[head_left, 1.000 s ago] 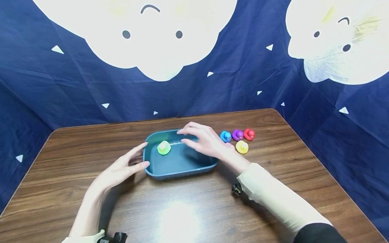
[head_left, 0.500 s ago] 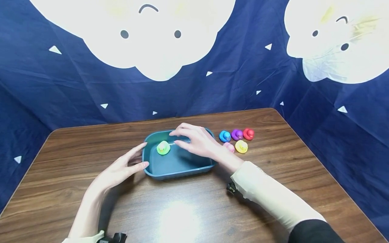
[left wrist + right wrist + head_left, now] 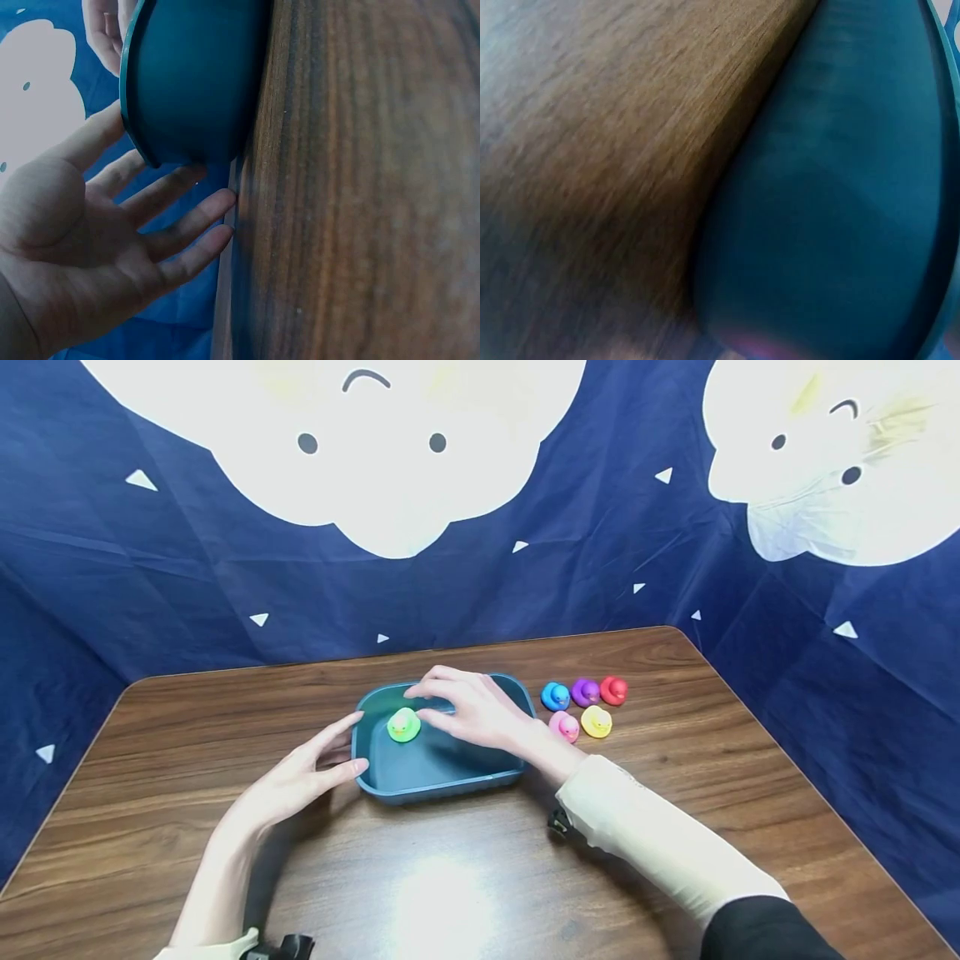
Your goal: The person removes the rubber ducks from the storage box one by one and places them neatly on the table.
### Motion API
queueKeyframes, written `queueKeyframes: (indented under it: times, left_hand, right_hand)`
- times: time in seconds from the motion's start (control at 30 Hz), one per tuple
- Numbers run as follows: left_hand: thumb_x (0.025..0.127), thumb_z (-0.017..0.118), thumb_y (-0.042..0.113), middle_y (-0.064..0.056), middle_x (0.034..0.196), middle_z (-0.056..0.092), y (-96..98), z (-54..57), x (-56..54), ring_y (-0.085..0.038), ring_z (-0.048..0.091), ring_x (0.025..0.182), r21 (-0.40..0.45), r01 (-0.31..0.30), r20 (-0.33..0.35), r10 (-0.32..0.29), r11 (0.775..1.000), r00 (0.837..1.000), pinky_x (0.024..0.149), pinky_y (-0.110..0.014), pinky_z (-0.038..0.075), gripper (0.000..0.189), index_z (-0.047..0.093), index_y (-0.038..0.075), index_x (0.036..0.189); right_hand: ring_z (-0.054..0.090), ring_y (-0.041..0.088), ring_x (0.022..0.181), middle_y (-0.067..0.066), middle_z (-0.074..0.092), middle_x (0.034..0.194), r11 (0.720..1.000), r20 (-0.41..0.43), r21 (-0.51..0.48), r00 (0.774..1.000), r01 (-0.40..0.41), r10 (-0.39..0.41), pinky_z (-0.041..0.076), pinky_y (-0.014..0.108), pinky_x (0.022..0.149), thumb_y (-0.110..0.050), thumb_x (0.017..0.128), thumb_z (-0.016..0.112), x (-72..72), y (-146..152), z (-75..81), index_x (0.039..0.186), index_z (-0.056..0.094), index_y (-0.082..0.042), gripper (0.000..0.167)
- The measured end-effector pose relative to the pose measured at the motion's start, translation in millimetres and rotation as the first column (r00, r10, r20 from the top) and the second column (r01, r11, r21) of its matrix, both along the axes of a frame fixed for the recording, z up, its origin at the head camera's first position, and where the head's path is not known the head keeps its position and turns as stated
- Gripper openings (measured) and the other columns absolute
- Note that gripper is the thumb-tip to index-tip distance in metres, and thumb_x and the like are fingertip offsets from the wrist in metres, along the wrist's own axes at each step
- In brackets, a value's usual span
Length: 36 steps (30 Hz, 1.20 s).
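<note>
A teal plastic basin (image 3: 446, 764) sits on the wooden table, with a green rubber duck (image 3: 403, 725) at the left of its floor. My left hand (image 3: 296, 781) rests against the basin's left end. In the left wrist view its fingers are spread and fairly straight, the thumb touching the rim of the basin (image 3: 199, 82). Over the basin, my right hand (image 3: 476, 710) has its fingertips just right of the duck, thumb and fingers apart with nothing between them. The right wrist view shows only the outer wall of the basin (image 3: 832, 187) and the table; that hand's fingers are hidden there.
Right of the basin stand a blue duck (image 3: 555, 696), a purple duck (image 3: 586, 692), a red duck (image 3: 614, 691), a pink duck (image 3: 564, 727) and a yellow duck (image 3: 597, 722). A blue curtain (image 3: 480, 602) with cloud faces hangs behind the table.
My right hand has moved left over the basin, closer to the green duck, uncovering the pink duck at the right. The left hand and basin stay in place.
</note>
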<state>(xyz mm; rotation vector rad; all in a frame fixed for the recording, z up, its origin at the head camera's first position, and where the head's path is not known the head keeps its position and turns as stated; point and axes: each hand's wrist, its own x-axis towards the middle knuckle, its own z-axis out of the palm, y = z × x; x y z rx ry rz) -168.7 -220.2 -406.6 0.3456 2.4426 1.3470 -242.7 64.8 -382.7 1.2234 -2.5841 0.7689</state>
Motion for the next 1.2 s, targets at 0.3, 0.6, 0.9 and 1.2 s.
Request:
queueKeyframes:
  times: [0.3,0.6,0.9,1.2]
  left_hand:
    - [0.103,0.064,0.035,-0.024,0.161,0.04,0.9,-0.3,0.6,-0.045,0.048,0.143,0.009,0.003,-0.009,-0.003,1.0,1.0,0.113,-0.06,0.043,0.078,0.021,0.02,0.166]
    - [0.102,0.064,0.036,-0.024,0.161,0.041,1.1,-0.5,0.3,-0.045,0.048,0.144,0.004,0.006,-0.014,-0.006,1.0,1.0,0.113,-0.059,0.044,0.078,0.021,0.021,0.166]
    - [0.102,0.064,0.035,-0.023,0.161,0.042,1.2,-1.0,-0.1,-0.044,0.049,0.143,0.008,0.006,-0.012,-0.006,1.0,1.0,0.113,-0.059,0.043,0.077,0.022,0.022,0.165]
    - [0.103,0.064,0.036,-0.023,0.161,0.041,0.1,-1.3,-0.6,-0.044,0.049,0.143,0.016,0.017,-0.015,-0.016,1.0,1.0,0.113,-0.059,0.044,0.077,0.021,0.021,0.166]
  right_hand:
    - [0.069,0.016,0.093,0.0,0.071,0.115,0.999,0.016,0.042,1.0,0.0,0.0,0.053,0.023,0.073,-0.029,0.099,0.07,-2.9,-11,-3.8,0.128,0.072,-0.021,0.031]
    - [0.07,0.015,0.093,-0.002,0.07,0.117,0.994,0.008,0.104,0.999,0.035,-0.036,0.053,0.022,0.073,-0.034,0.101,0.067,-6.3,-21,-11.2,0.129,0.072,-0.024,0.03]
    - [0.067,0.012,0.087,-0.002,0.07,0.118,0.991,0.047,0.119,0.997,0.062,-0.068,0.049,0.021,0.066,-0.034,0.1,0.067,-8.0,-29,-17.6,0.13,0.071,-0.025,0.032]
    - [0.067,0.01,0.088,-0.005,0.07,0.118,0.984,0.045,0.153,0.994,0.088,-0.096,0.05,0.021,0.067,-0.036,0.099,0.069,-8.9,-33,-22.0,0.13,0.071,-0.026,0.033]
